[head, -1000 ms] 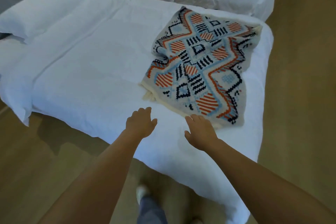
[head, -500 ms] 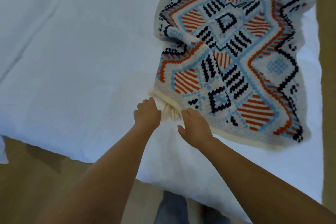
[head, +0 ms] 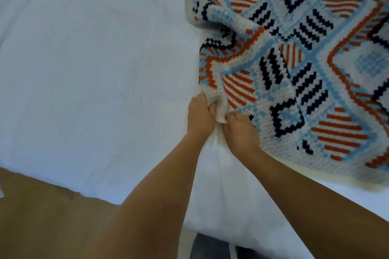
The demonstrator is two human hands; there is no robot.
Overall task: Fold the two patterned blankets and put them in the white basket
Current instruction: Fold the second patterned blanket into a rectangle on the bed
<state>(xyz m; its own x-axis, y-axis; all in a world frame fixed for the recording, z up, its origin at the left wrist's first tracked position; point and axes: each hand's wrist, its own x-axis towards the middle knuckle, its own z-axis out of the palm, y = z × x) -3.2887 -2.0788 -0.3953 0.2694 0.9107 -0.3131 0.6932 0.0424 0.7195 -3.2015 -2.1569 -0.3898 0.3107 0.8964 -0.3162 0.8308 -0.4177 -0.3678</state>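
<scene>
Item 1. Left hand [head: 200, 115]: fingers curled under, thumb folded across a bunched bit of cream fabric. It grips the near left corner of the blanket. The knuckles face up and the wrist is straight. The forearm runs in from the lower middle of the view, angled up and to the right.

Item 2. Right hand [head: 240, 132]: fingers bent down and pinching the same corner, just beside the left hand, with the fingertips buried in the cloth. The back of the hand faces up. The forearm enters from the lower right corner and slants up to the left. The two hands touch or nearly touch at the gathered corner.

Item 3. Knitted blanket with orange, navy, and pale blue geometric pattern on a cream ground [head: 305, 59]: lies on the right side of the bed, largely spread out and rumpled. A raised fold runs from the held corner toward the upper right. Its cream border lies along the near edge.

Item 4. Bed with white sheet [head: 84, 69]: supports the blanket.

Item 5. Brown wooden floor [head: 42, 216]: lower left, beside the bed edge.
</scene>
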